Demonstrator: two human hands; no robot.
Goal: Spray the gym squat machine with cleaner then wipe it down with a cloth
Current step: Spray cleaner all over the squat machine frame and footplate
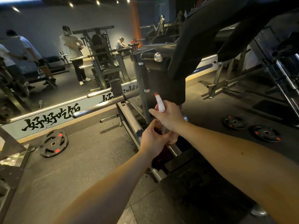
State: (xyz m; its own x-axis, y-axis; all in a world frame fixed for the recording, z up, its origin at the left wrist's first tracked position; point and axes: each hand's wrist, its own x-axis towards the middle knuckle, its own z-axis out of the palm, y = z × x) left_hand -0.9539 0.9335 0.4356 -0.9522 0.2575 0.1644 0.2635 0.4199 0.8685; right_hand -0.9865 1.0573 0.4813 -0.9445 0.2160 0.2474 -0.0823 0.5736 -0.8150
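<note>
Gripping bottle (161,106) near-upright: my right hand (169,118) curled round its head, left hand (152,139) round its body. Nozzle aims away at machine (178,75). Open floor (90,152) to the left.

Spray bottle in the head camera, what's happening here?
A person is at the black steel squat machine, holding a clear spray bottle with a white, red-tipped head. The right hand grips the head, the left hand grips the body below. The nozzle points toward the machine; no cloth is visible.

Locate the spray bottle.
Head view, centre: spray bottle gripped by right hand up top and left hand lower, just below the squat machine's black pad.
</note>
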